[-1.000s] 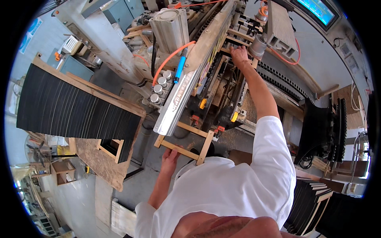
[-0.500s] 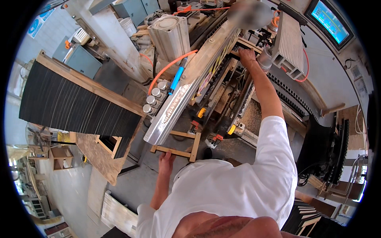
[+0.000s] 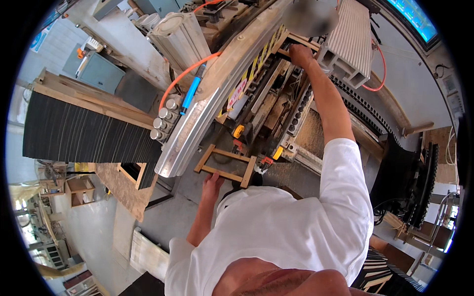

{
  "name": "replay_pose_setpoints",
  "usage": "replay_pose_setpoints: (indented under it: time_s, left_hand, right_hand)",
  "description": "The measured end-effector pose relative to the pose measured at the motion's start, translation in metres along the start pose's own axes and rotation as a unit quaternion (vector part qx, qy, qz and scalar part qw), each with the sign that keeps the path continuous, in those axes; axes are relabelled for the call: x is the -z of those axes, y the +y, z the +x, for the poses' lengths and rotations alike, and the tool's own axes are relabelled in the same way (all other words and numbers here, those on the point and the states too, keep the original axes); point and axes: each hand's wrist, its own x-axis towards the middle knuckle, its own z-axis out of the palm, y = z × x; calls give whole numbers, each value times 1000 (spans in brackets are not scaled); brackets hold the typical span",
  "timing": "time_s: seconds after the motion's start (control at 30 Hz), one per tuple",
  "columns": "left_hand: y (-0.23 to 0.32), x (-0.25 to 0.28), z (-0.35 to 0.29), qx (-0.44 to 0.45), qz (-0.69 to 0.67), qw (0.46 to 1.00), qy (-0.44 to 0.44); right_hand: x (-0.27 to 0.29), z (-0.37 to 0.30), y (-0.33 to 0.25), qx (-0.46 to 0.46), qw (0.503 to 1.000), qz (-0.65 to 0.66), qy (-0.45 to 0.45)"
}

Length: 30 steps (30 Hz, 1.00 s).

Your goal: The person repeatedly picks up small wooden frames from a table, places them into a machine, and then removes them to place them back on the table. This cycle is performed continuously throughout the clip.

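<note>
Near the centre of the frame, a small rectangular wooden frame hangs level with the person's waist, its lower rail clasped by the left hand, fingers wrapped at that rail's left part. The right hand is well apart from it, at upper centre, bent over a second wooden frame inside the machine; its fingertips are hidden, so I cannot tell whether they grip or only touch.

The held piece is pale, smooth, square-cut wood: two long rails join two short end pieces that jut slightly past them. Just above it runs a metal beam, silvery and grooved at its rounded lower end, dulled with brownish dust higher up. A glossy blue tube and a curved orange hose lie along it. Fine tan sawdust coats the machine bed right of centre. At left, thin black slats stand tightly packed above a rough, speckled chipboard panel.
</note>
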Motion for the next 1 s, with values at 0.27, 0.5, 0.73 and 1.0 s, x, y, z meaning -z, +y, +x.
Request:
replay_pose_setpoints:
  time_s: [0.27,0.5,0.73,1.0]
  left_hand:
    - [4,-25,-13,-13,1,1000,22]
    - [-7,-21,-18,-2,-13,999,45]
    - [-19,-13,-31,-18,-40,994,98]
    - [-9,-10,-33,-28,-12,992,126]
  right_hand:
    - [-41,6,6,59,987,-80,124]
    - [-117,48,53,172,926,-305,142]
    - [-22,9,-14,91,992,-73,43]
    - [-26,18,5,41,996,-74,33]
